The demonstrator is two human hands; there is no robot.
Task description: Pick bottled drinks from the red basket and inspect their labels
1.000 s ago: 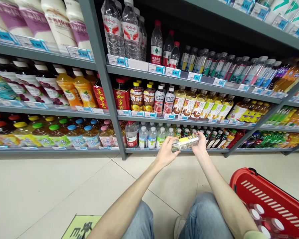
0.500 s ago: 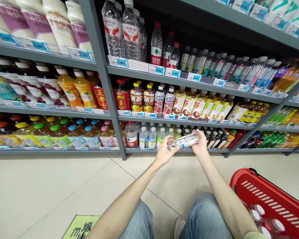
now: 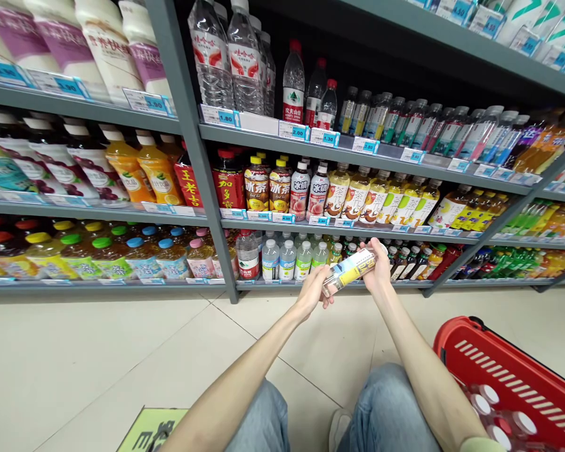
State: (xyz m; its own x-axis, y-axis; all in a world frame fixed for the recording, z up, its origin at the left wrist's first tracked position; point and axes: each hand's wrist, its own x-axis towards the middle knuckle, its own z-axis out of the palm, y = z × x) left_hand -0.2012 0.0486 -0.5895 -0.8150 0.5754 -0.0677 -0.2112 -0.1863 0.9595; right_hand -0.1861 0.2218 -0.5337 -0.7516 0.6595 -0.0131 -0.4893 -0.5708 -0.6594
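Between my two hands is a clear drink bottle [image 3: 349, 269] with a blue, white and yellow label, lying tilted with its right end higher. My left hand [image 3: 314, 290] is closed around its lower left end. The upper right end sits in my right hand [image 3: 377, 267], whose fingers curl over it. Both hands are in front of the bottom shelf, where bottles with white caps [image 3: 287, 260] stand in a row just behind them.
Grey shelving [image 3: 358, 147] full of drink bottles spans the view, with price tags along its edges. At the lower right stands a red shopping basket [image 3: 508, 376] holding several bottles with white caps. A green floor sign [image 3: 157, 427] lies at lower left on the pale tiles.
The bottle has been turned about its length, so the yellow front of its label now shows. Its left end has dipped, and my left hand has shifted slightly lower with it.
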